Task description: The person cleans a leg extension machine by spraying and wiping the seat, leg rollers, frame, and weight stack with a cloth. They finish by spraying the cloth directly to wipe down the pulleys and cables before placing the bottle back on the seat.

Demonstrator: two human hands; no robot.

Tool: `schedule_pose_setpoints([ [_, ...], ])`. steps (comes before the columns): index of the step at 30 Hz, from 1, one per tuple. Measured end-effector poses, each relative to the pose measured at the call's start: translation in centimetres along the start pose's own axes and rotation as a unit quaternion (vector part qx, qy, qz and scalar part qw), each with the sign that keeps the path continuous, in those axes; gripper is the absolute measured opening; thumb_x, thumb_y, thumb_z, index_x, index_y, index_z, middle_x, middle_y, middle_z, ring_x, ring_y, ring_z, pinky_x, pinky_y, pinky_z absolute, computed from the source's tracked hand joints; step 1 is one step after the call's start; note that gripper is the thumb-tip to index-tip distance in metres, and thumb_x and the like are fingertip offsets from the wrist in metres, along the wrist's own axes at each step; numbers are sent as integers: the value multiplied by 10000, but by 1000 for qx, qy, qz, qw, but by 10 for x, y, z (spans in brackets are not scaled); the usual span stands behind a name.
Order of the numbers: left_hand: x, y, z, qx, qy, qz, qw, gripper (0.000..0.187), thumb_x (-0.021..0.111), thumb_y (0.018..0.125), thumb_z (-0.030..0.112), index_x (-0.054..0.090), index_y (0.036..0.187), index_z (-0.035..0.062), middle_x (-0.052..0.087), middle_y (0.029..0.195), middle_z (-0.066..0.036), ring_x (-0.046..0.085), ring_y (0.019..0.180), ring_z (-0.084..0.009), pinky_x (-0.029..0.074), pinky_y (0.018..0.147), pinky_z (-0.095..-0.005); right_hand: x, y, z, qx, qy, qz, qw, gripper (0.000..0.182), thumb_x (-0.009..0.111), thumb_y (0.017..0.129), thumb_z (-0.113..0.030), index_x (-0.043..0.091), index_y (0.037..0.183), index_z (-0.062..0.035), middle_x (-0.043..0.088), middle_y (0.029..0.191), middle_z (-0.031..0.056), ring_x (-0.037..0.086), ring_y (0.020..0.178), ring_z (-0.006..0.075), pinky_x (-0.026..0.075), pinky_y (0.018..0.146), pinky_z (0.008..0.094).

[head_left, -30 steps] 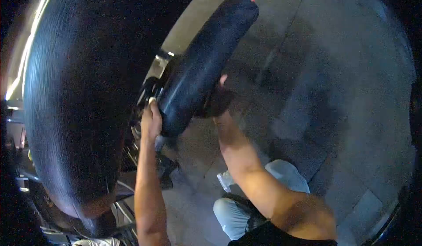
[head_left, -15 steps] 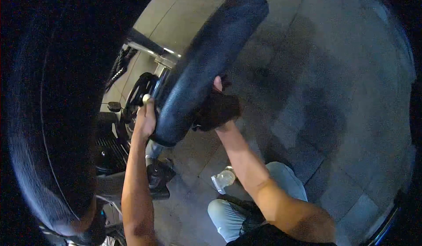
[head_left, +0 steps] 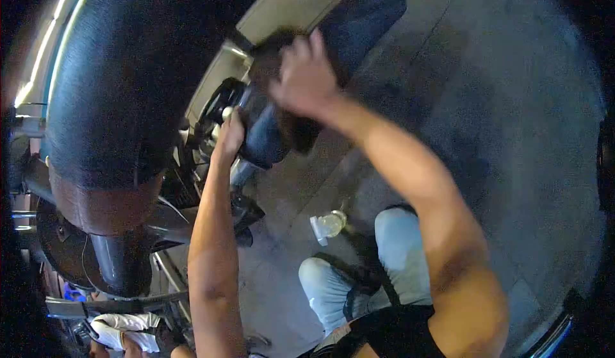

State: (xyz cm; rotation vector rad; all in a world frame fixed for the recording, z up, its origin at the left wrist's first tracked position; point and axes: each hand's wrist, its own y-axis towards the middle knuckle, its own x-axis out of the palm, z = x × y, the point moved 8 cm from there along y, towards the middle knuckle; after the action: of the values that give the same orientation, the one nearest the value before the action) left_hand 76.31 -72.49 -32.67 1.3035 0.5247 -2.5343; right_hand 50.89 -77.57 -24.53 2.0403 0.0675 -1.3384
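Note:
A long black padded cushion (head_left: 365, 28) with a red spot at its far end slants away from me on a metal frame. My left hand (head_left: 230, 139) is closed against the near left side of the cushion, beside the metal post; part of its fingers is hidden. Across the top of the cushion lies a dark brown cloth (head_left: 298, 130). My right hand (head_left: 307, 79) presses on this cloth, its fingers blurred by motion. The cloth drapes over both sides of the cushion.
Another large black pad (head_left: 109, 102) looms close on the left. A clear container with a white part (head_left: 330, 225) lies on the tiled floor in front of my knees (head_left: 400, 243). A seated person in a white shirt (head_left: 125, 329) shows at lower left.
My right hand has swung from the cushion's right underside up over its top, with the cloth. My left hand stays by the cushion's left side. The view has shifted, showing more machine at left.

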Motion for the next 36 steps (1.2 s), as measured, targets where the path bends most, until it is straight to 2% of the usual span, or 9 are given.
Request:
schedule_pose_setpoints([
  [7, 4, -4, -49, -109, -174, -31, 978, 693, 358, 968, 547, 532, 1268, -52, 568, 1223, -151, 512, 1122, -233, 354, 987, -354, 11, 37, 33, 95, 22, -209, 973, 358, 484, 867, -304, 700, 1077, -111, 638, 1178, 156, 552, 1144, 390, 108, 1051, 699],
  [10, 10, -39, -4, -66, -260, -64, 961, 595, 389, 975, 485, 525, 1295, 3, 594, 1179, -103, 528, 1115, -193, 380, 991, -361, -14, -37, -50, 25, 118, -78, 990, 572, 557, 801, -362, 618, 1094, 124, 500, 1293, 307, 333, 1325, 465, 124, 1118, 613],
  [13, -2, -54, 4, -20, -231, -93, 968, 535, 394, 986, 414, 490, 1313, 2, 576, 1217, -112, 540, 1122, -230, 428, 981, -403, -18, -110, -90, 0, 166, 86, 982, 756, 652, 716, -392, 493, 1310, 47, 318, 1469, 219, 192, 1394, 435, 138, 1129, 593],
  [18, -3, -95, 56, -189, -153, 30, 969, 542, 401, 983, 387, 465, 1347, -11, 526, 1298, -148, 517, 1162, -254, 393, 1001, -374, -28, -79, 43, 163, 162, 129, 965, 732, 611, 788, -391, 420, 1396, -31, 205, 1504, 268, 139, 1385, 495, 95, 1109, 623],
  [21, -10, -51, -3, -118, -186, 7, 976, 556, 395, 978, 371, 442, 1372, -19, 500, 1341, -151, 485, 1204, -242, 348, 1036, -349, -40, -33, 145, 272, 33, 234, 933, 603, 545, 864, -379, 483, 1330, 0, 290, 1469, 275, 243, 1376, 427, 183, 1108, 573],
  [23, -5, -56, 5, -121, -214, 8, 969, 552, 376, 977, 349, 441, 1368, -35, 495, 1350, -146, 469, 1217, -223, 334, 1038, -323, -17, 20, 214, 360, -20, -34, 932, 733, 432, 917, -579, 201, 1509, -214, -44, 1580, 136, -66, 1424, 442, -56, 1092, 645],
  [29, -16, -53, 6, -85, -154, 37, 984, 543, 486, 940, 423, 553, 1262, -9, 602, 1168, -100, 562, 1014, -202, 432, 913, -326, -16, 85, 216, 215, -29, -180, 959, 573, 434, 922, -520, 532, 1344, -145, 186, 1547, 186, 30, 1419, 463, -19, 1085, 663],
  [34, -16, -62, 27, -82, -97, 66, 990, 492, 339, 992, 305, 534, 1234, -77, 578, 1205, -151, 546, 1072, -217, 404, 955, -330, 32, 60, 46, 56, 170, -257, 950, 516, 407, 916, -471, 642, 1168, -87, 625, 1212, 119, 575, 1147, 235, 362, 1025, 403],
  [36, -13, -56, 18, -81, -172, 70, 979, 486, 341, 995, 311, 533, 1247, -58, 576, 1217, -147, 546, 1088, -221, 406, 963, -330, 4, 21, 7, 19, 151, -124, 981, 631, 382, 911, -577, 724, 966, -50, 637, 1128, 190, 529, 1169, 347, 196, 1103, 513],
])
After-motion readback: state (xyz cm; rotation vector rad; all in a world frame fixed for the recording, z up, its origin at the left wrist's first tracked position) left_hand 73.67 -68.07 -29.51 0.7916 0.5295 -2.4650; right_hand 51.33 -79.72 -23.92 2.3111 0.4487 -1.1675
